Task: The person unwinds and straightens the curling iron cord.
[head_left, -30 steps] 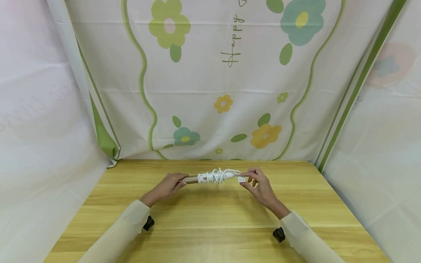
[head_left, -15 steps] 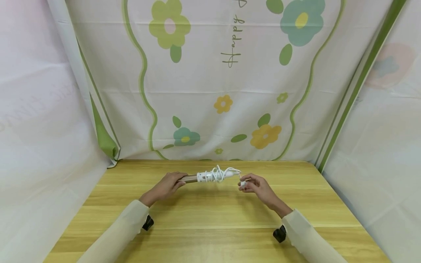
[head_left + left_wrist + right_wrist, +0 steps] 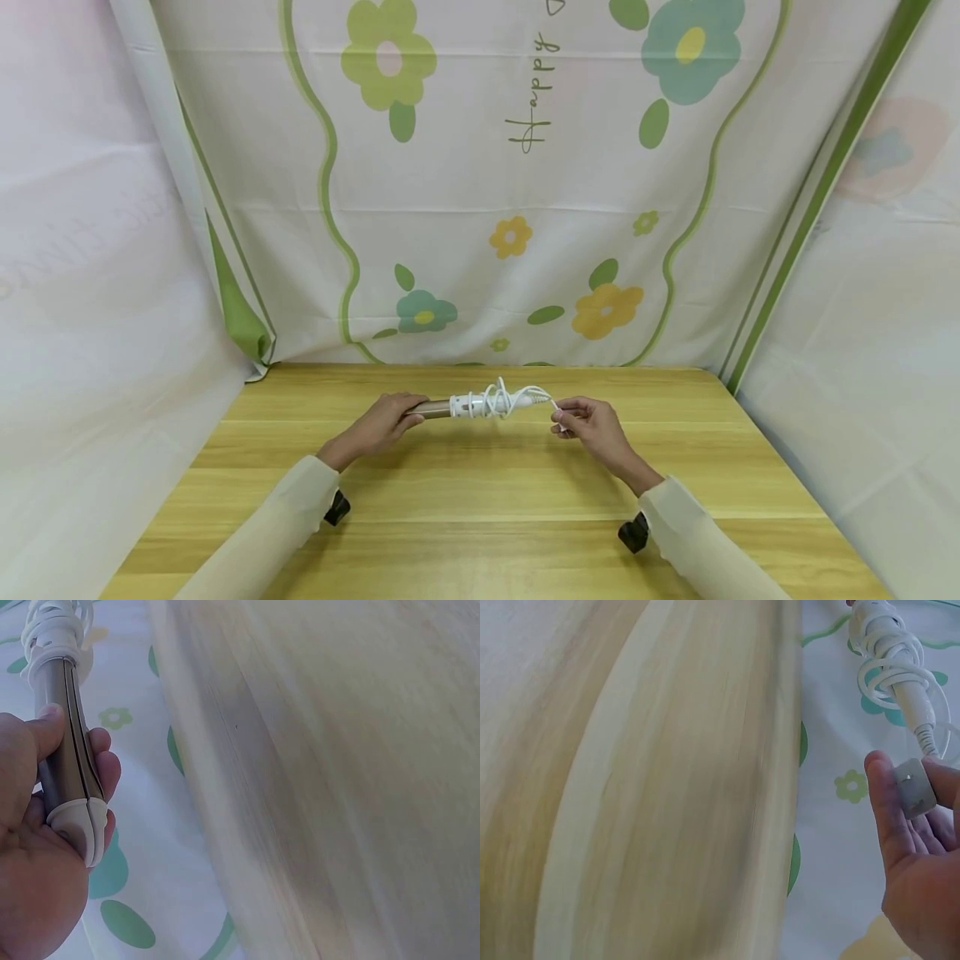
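A curling iron with a white handle and a bronze barrel is held over the table, lying roughly level. My left hand grips its barrel, thumb on one side and fingers around the other; the white tip sticks out by the palm in the left wrist view. White cord is wound in loose loops about the handle. Just off the handle's end, my right hand pinches the cord's white plug between thumb and fingers. In the right wrist view the plug's prong side faces the camera.
The wood-grain table extends beneath both hands. A flower-printed cloth hangs behind its far edge, with more cloth along both sides. A black wrist device shows beneath each sleeve.
My right hand has turned the plug and drawn it slightly down and right from the handle's end, with a short stretch of cord now running to it. The left hand stays put.
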Tool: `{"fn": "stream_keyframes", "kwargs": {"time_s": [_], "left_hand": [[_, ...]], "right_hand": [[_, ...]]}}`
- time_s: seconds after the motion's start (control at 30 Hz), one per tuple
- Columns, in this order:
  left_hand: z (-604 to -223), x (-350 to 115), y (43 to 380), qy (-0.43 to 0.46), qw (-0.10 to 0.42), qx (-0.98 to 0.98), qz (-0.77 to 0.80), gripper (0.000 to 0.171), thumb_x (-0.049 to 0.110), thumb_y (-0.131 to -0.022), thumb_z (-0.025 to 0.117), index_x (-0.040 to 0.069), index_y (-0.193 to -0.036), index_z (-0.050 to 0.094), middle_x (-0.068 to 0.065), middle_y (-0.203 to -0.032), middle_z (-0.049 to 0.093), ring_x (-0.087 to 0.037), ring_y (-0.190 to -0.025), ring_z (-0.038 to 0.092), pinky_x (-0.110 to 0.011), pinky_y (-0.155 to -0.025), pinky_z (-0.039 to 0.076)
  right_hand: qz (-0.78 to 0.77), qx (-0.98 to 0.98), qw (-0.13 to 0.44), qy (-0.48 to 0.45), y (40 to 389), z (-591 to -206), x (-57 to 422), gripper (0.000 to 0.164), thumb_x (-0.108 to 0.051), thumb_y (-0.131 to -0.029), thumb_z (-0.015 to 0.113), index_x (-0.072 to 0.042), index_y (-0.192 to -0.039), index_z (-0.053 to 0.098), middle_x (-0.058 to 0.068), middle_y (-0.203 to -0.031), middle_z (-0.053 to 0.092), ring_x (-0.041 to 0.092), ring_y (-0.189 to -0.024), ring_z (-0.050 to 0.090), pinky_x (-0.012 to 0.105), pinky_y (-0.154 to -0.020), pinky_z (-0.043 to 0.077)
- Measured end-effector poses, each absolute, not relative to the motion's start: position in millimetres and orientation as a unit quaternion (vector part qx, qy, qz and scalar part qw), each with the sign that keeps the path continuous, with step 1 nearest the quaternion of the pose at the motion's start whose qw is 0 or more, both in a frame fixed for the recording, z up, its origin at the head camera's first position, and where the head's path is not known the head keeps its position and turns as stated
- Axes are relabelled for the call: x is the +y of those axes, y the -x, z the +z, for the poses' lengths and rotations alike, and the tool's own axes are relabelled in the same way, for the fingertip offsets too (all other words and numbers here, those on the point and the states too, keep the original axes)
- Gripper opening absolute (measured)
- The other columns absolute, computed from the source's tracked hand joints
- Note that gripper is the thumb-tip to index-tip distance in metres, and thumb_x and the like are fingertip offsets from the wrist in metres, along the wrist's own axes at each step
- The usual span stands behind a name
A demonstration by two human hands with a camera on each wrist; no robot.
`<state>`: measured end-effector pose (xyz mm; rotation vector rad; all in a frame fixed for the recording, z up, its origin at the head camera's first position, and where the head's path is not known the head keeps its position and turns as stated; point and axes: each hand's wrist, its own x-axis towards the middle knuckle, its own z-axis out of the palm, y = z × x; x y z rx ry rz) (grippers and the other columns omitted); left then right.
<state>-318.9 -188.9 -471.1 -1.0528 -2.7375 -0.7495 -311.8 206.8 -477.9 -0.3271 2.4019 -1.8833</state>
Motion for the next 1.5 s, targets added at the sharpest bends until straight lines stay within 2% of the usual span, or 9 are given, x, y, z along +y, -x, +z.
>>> {"fn": "stream_keyframes", "kwargs": {"time_s": [0.27,0.43,0.53,0.67,0.8,1.03,1.13,1.27,1.5], "left_hand": [[-469,-190,317,0.347,0.052,-0.905,-0.241,0.032,0.019,-0.102,0.054,0.004,-0.130,0.060,-0.006,-0.105,0.068,-0.008,-0.078,0.054,-0.028,-0.071,0.044],[-469,-191,317,0.343,0.046,-0.907,-0.242,0.032,0.019,-0.103,0.054,0.003,-0.130,0.060,-0.006,-0.103,0.068,-0.008,-0.075,0.052,-0.028,-0.070,0.044],[-468,-191,317,0.339,0.044,-0.907,-0.246,0.032,0.018,-0.103,0.053,0.002,-0.130,0.059,-0.006,-0.101,0.067,-0.007,-0.072,0.049,-0.027,-0.068,0.042],[-466,-192,318,0.338,0.048,-0.906,-0.251,0.032,0.018,-0.103,0.053,0.001,-0.129,0.060,-0.005,-0.101,0.067,-0.007,-0.073,0.048,-0.026,-0.069,0.042],[-466,-193,320,0.341,0.054,-0.904,-0.253,0.032,0.019,-0.103,0.053,0.001,-0.129,0.060,-0.004,-0.099,0.067,-0.006,-0.071,0.048,-0.026,-0.068,0.042],[-464,-196,322,0.346,0.059,-0.900,-0.259,0.033,0.021,-0.104,0.052,0.001,-0.129,0.060,-0.004,-0.098,0.067,-0.004,-0.070,0.049,-0.026,-0.068,0.043],[-463,-197,322,0.346,0.061,-0.898,-0.265,0.032,0.020,-0.104,0.052,0.002,-0.129,0.060,-0.004,-0.097,0.067,-0.005,-0.071,0.050,-0.027,-0.069,0.044],[-461,-198,322,0.346,0.059,-0.896,-0.271,0.031,0.018,-0.104,0.052,0.001,-0.129,0.060,-0.006,-0.095,0.067,-0.006,-0.072,0.049,-0.027,-0.070,0.044],[-464,-197,322,0.358,0.063,-0.895,-0.259,0.030,0.019,-0.103,0.053,0.001,-0.125,0.062,-0.005,-0.094,0.067,-0.005,-0.070,0.049,-0.026,-0.066,0.043]], "right_hand": [[-0.636,0.767,-0.030,0.083,313,-469,207,0.029,-0.014,-0.094,0.068,0.010,-0.111,0.067,0.015,-0.093,0.074,0.018,-0.078,0.074,0.032,-0.071,0.059],[-0.638,0.764,-0.037,0.091,310,-462,210,0.028,-0.017,-0.093,0.070,0.007,-0.107,0.068,0.003,-0.088,0.075,0.019,-0.078,0.074,0.038,-0.073,0.059],[-0.627,0.771,-0.029,0.111,308,-458,213,0.030,-0.019,-0.093,0.070,0.008,-0.107,0.068,0.002,-0.087,0.075,0.020,-0.078,0.073,0.041,-0.073,0.059],[-0.601,0.784,-0.008,0.152,305,-455,217,0.028,-0.020,-0.094,0.069,0.006,-0.105,0.069,0.004,-0.087,0.074,0.021,-0.076,0.073,0.040,-0.070,0.059],[-0.578,0.796,0.023,0.180,302,-456,223,0.023,-0.019,-0.095,0.067,0.002,-0.103,0.070,0.007,-0.089,0.074,0.024,-0.076,0.073,0.048,-0.071,0.058],[-0.550,0.811,0.076,0.187,302,-466,233,0.020,-0.018,-0.096,0.066,0.000,-0.100,0.071,0.031,-0.098,0.067,0.046,-0.083,0.068,0.053,-0.073,0.056],[-0.538,0.819,0.081,0.182,305,-472,236,0.025,-0.019,-0.097,0.065,0.005,-0.102,0.070,0.034,-0.099,0.065,0.043,-0.082,0.069,0.052,-0.072,0.057],[-0.515,0.840,0.063,0.161,308,-479,242,0.027,-0.018,-0.096,0.066,0.008,-0.103,0.069,0.029,-0.095,0.068,0.038,-0.079,0.070,0.047,-0.068,0.058],[-0.420,0.898,-0.026,0.133,310,-490,252,0.014,-0.015,-0.093,0.069,-0.002,-0.095,0.074,0.010,-0.086,0.073,0.018,-0.073,0.068,0.028,-0.059,0.054]]}}
